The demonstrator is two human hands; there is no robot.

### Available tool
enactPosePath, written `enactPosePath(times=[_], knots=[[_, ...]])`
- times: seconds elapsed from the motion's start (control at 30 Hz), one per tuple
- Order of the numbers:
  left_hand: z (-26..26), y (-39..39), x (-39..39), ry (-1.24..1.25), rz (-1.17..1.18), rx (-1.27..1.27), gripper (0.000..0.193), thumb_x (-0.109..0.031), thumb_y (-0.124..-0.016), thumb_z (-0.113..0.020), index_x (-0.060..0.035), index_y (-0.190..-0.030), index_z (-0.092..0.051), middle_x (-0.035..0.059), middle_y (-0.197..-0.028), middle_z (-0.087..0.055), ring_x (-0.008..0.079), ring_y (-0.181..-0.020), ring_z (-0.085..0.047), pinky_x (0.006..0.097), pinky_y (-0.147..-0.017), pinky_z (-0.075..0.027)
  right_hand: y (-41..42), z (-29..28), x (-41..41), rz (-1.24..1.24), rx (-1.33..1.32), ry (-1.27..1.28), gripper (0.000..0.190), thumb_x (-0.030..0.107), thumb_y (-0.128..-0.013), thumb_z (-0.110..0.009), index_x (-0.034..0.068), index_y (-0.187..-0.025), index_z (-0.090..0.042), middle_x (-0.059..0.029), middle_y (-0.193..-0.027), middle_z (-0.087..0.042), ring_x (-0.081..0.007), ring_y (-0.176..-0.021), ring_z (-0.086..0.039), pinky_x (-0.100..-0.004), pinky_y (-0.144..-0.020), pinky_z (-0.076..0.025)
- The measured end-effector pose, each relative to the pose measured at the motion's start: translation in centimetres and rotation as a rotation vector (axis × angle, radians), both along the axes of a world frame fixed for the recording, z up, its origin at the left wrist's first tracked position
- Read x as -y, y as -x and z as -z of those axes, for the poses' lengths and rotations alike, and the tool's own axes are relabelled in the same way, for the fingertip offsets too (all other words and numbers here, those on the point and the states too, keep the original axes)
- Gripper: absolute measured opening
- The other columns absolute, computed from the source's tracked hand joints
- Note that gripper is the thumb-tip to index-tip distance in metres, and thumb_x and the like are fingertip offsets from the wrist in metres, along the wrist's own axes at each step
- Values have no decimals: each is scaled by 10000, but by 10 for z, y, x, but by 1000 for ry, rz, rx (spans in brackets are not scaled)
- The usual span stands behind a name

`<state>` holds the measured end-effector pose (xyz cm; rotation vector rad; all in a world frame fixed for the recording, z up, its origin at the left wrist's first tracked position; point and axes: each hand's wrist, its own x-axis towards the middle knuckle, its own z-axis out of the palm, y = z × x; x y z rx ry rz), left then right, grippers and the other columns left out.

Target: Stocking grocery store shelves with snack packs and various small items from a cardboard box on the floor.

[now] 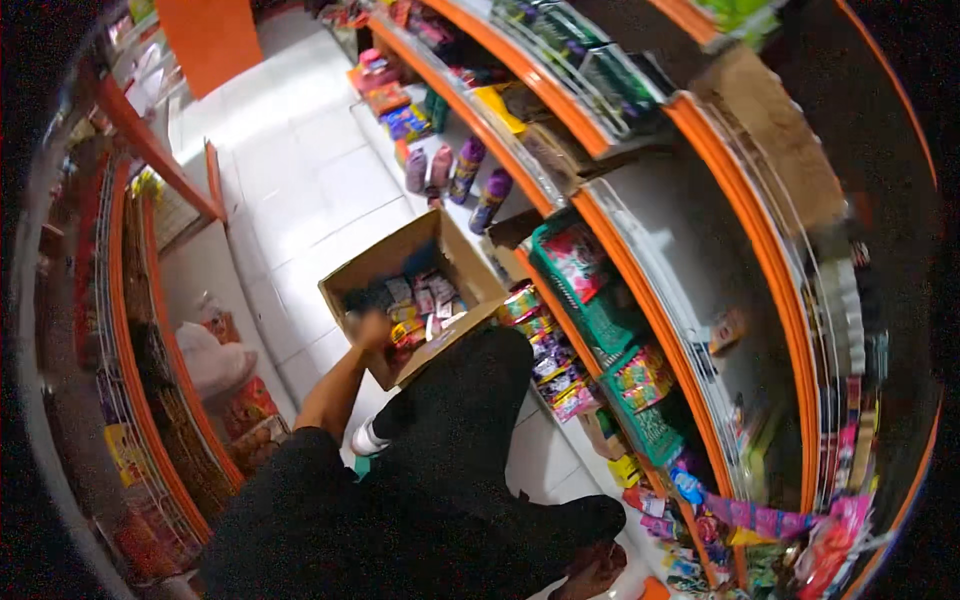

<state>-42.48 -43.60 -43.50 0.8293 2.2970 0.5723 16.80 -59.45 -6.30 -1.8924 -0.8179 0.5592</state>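
My left hand (373, 330) is blurred by motion and reaches over the near left edge of an open cardboard box (472, 274); whether its fingers hold anything does not show. Inside the box lie several small white packets (435, 291), with yellow and red packets (406, 332) close to the hand. The box stands by my raised knee (502, 352), which is in dark trousers. Low at the bottom edge, beside the dark clothing, a blurred shape could be my right hand or a foot; I cannot tell which.
Curved orange-edged shelves (652, 262) rise on the right, with green plastic baskets (574, 289) of packets. Purple bottles (491, 199) stand on the low ledge past the box. More shelving (127, 315) lines the left. White floor tiles (300, 172) run between.
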Motion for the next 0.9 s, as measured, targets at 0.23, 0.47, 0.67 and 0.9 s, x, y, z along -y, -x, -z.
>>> enactPosePath(times=[0.23,0.47,0.67,0.9], knots=[[32,-50,-40,-155,-145,-117,487,-402,-942,-630,-92,-1319,-626,339,-1139,-676,502,-1058,-664,568,-942,-537,36,-15,-41,205,-330,-158,341,69,-1107,-339,52,-821,-525,0,-683,-384,-173,-664,-386,-413,-1104,-404],[74,-7,-65,-45,28,218,445,-446,-951,-591,-157,-1278,-677,307,-1063,-712,476,-1003,-702,572,-898,-554,30,-11,-52,126,-118,59,359,104,-1120,-334,91,-795,-486,4,-712,-364,-147,-660,-360,-379,-1028,-430],[110,6,-69,-37,166,474,381,-422,-962,-595,-121,-1173,-697,261,-975,-719,417,-871,-694,526,-785,-554,34,-15,-61,136,-76,150,367,107,-1121,-330,104,-779,-462,6,-714,-348,-144,-659,-352,-383,-1012,-428],[148,6,-68,-73,86,741,309,-362,-969,-626,-76,-1052,-706,196,-892,-718,344,-711,-668,464,-648,-545,26,-14,-64,182,-37,277,347,130,-1120,-349,98,-803,-485,6,-718,-353,-152,-668,-369,-390,-983,-428]])
